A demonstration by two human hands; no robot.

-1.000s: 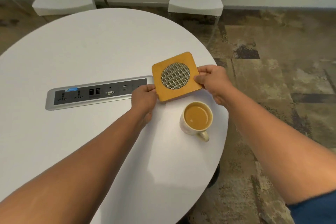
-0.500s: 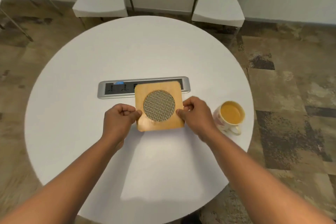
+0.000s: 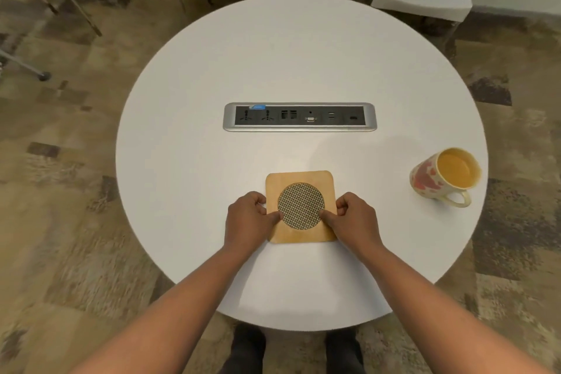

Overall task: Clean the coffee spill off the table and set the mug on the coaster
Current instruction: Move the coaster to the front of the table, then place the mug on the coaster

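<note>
White round counter: left hand, right hand pinch coaster; mug at 2 o'clock, nearer right hand.

Coaster, lower centre — pale smooth wood around a woven mesh disc. Table — smooth matt white top. Socket strip, centre, brushed metal frame. Mug, right, glossy glazed ceramic.
</note>
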